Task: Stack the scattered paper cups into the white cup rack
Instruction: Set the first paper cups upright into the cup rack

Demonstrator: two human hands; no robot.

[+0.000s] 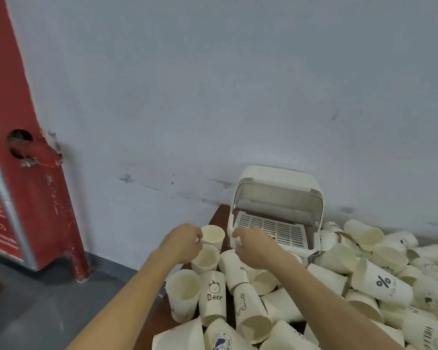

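A heap of white paper cups [339,281] covers the dark table, some printed, one marked "Bear" [213,294]. The white cup rack [276,208] stands at the back against the wall, its lid raised over a slotted tray. My left hand [181,245] pinches the rim of an upright cup [213,236] just left of the rack, above another open cup [206,258]. My right hand [253,248] hovers with curled fingers at the rack's front left corner; whether it holds anything is hidden.
A red metal cabinet [23,173] with a chipped handle stands at the left on the grey floor. The pale wall runs close behind the rack. The table's left edge [213,218] lies just beside my left hand.
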